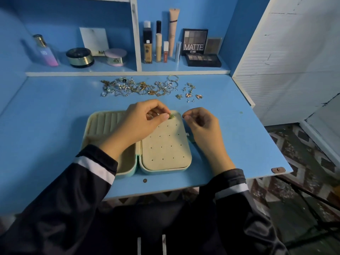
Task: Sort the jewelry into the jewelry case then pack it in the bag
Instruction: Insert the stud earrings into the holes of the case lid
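Jewelry case (165, 153): open flat on the tabletop (55, 126) beneath both hands. The hinge and each half's long axis run away from the person.
Earring (172, 116): small, pinched between the left hand's (139, 122) fingertips at the perforated panel's far edge. Too small to tell which way it points.
Right hand (202, 126): just right of the earring, fingers curled. Cannot tell whether it holds anything.
Loose jewelry (139, 88): beyond both hands.

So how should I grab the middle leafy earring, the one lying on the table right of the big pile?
Probably pinch the middle leaf earring by the edges of its flat leaf, thumb and fingertip coming straight down from above. It lies flat on the table, apart from the tangled pile, so nothing should snag.
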The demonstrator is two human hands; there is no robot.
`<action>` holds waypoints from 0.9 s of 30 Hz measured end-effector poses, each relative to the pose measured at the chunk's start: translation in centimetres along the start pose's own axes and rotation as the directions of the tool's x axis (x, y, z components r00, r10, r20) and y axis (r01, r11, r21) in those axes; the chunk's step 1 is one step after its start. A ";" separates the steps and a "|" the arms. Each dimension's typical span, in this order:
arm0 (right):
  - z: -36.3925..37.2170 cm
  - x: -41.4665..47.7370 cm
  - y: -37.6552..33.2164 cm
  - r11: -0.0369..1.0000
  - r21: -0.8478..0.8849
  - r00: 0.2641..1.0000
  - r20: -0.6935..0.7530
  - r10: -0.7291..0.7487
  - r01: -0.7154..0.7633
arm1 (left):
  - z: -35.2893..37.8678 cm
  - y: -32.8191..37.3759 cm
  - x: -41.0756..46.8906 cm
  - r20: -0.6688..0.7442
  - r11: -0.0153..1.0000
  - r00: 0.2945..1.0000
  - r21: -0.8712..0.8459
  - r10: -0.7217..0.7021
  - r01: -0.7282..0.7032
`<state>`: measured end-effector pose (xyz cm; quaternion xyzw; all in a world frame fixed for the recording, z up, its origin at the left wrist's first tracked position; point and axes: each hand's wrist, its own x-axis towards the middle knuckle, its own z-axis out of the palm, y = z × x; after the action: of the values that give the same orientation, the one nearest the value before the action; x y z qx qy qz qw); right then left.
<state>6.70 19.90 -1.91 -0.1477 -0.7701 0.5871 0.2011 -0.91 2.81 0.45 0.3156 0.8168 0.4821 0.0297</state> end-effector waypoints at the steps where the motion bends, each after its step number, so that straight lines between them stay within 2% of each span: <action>1: 0.0 -0.1 0.0 1.000 -0.003 1.000 -0.003 -0.001 0.001 | 0.0 0.0 -0.1 -0.003 1.000 1.000 0.001 -0.002 0.002; 11: -0.3 -0.3 0.2 0.996 0.086 0.999 0.035 0.030 -0.033 | 0.0 0.5 -0.7 -0.015 0.999 1.000 0.035 0.011 -0.010; 18: -0.2 -0.6 -0.7 0.956 0.278 0.993 0.034 -0.109 0.095 | 0.0 0.6 -0.7 -0.013 0.998 0.998 -0.004 0.062 -0.063; 27: -0.2 -0.4 -0.6 0.935 0.324 0.984 0.045 -0.170 0.147 | -0.1 0.4 -0.7 0.013 0.996 0.997 -0.029 0.080 -0.080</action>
<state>7.18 19.71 -1.34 -0.0294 -0.6810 0.6908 0.2411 -0.21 2.52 0.62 0.3510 0.7962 0.4923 0.0207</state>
